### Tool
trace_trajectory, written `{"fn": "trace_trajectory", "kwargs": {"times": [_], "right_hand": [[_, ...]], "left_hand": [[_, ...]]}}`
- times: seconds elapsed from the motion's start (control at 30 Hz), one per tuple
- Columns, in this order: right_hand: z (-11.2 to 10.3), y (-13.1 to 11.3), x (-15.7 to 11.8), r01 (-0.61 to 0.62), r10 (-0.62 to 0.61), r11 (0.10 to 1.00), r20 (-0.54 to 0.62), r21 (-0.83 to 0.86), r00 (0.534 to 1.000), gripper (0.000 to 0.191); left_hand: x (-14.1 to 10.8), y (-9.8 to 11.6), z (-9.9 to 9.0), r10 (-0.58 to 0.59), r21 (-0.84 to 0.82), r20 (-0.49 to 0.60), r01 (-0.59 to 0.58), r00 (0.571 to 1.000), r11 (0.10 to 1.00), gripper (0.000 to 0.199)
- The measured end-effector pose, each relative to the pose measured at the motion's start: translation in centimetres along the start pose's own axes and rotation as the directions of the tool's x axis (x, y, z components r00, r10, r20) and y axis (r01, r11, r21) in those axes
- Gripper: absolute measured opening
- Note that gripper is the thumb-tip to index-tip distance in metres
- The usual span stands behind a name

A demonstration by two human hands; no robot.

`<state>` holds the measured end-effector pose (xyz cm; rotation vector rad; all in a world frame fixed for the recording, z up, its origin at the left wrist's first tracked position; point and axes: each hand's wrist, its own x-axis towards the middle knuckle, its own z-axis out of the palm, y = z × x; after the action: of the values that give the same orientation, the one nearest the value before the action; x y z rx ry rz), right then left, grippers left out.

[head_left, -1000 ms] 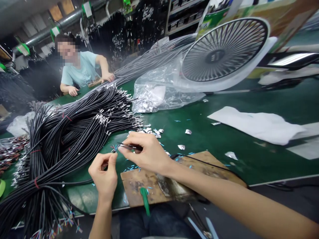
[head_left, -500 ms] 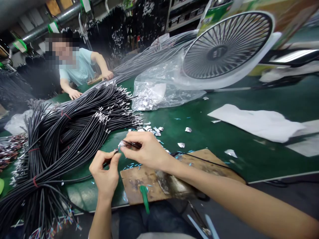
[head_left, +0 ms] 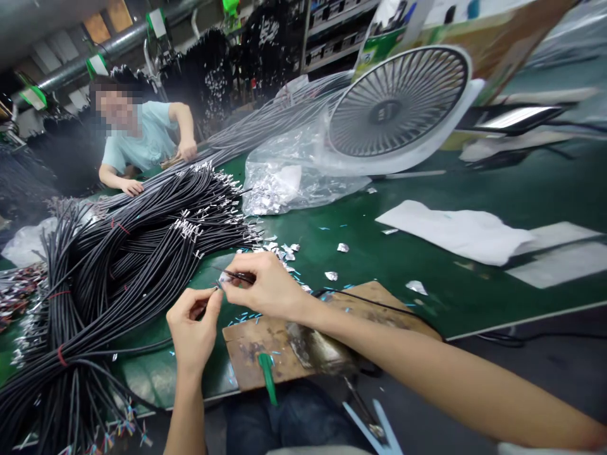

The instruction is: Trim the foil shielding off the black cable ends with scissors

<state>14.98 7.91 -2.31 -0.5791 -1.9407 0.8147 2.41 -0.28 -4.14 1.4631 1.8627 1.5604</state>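
My left hand is closed in a pinch on the end of a black cable, which runs left from behind the hand toward the bundles. Close against it, my right hand is closed around a dark, thin, pointed tool that looks like tweezers. A small silvery scrap shows at the right fingertips, where the two hands nearly meet. The stripped end of the cable is mostly covered by my fingers. Large bundles of black cables with pale tips lie to the left, tied with red bands.
A stained wooden board with a green clip-like piece lies under my right forearm. Foil scraps, a clear bag, a round fan and white paper lie beyond. Across the table, a person handles cables.
The whole view has shifted slightly, moving the scene a little left. My hands stay together at the cable end, and the scrap at the right fingertips shows more clearly.
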Motion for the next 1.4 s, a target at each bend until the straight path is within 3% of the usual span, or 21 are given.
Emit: {"fn": "trace_trajectory", "kwargs": {"times": [0.13,0.27,0.33,0.4,0.5,0.67,0.87,1.0,1.2,1.27,1.4], "right_hand": [[0.3,0.2,-0.2,0.055,-0.055,0.998,0.017,-0.027,0.998,0.013],[0.1,-0.2,-0.1,0.029,-0.029,1.0,0.029,0.012,0.999,0.013],[-0.2,-0.6,0.1,-0.117,0.11,0.988,0.079,0.098,0.991,0.012],[-0.4,-0.7,0.4,-0.302,0.27,0.935,0.177,0.188,0.947,0.016],[-0.5,-0.6,0.7,-0.424,0.357,0.875,0.278,0.235,0.892,0.017],[-0.5,-0.1,0.9,-0.448,0.364,0.861,0.325,0.24,0.873,0.017],[-0.7,-0.5,0.8,-0.382,0.328,0.905,0.265,0.189,0.907,0.017],[-0.9,-0.6,0.8,-0.348,0.301,0.925,0.26,0.155,0.917,0.019],[-1.4,-0.4,1.0,-0.367,0.322,0.916,0.245,0.164,0.914,0.025],[-1.4,-0.3,1.0,-0.394,0.329,0.889,0.275,0.231,0.903,0.023],[-1.2,-0.1,0.9,-0.394,0.309,0.867,0.291,0.306,0.905,0.02]], "left_hand": [[0.5,0.9,-0.7,-0.174,0.001,0.17,0.176,0.97,0.984,0.024],[0.9,1.1,-1.2,-0.205,-0.09,0.22,0.229,0.954,0.969,0.026],[1.0,0.7,-1.2,-0.176,-0.191,0.195,0.213,0.965,0.958,0.023],[1.0,0.3,-1.1,-0.121,-0.276,0.155,0.16,0.981,0.948,0.019],[0.9,-0.3,-1.0,-0.013,-0.301,0.066,0.032,0.998,0.953,0.015],[0.5,-0.4,-0.9,0.058,-0.21,0.025,-0.051,0.998,0.976,0.013],[0.8,-0.1,-0.3,-0.142,-0.192,0.091,0.157,0.986,0.969,0.02],[1.2,0.2,-0.3,-0.169,-0.168,0.098,0.183,0.981,0.969,0.022],[1.8,1.5,-1.7,-0.184,-0.017,0.315,0.2,0.931,0.98,0.023],[1.9,1.7,-1.8,-0.119,-0.056,0.294,0.141,0.948,0.988,0.021],[1.8,1.2,-1.2,0.024,-0.137,0.129,-0.007,0.991,0.991,0.012]]}}
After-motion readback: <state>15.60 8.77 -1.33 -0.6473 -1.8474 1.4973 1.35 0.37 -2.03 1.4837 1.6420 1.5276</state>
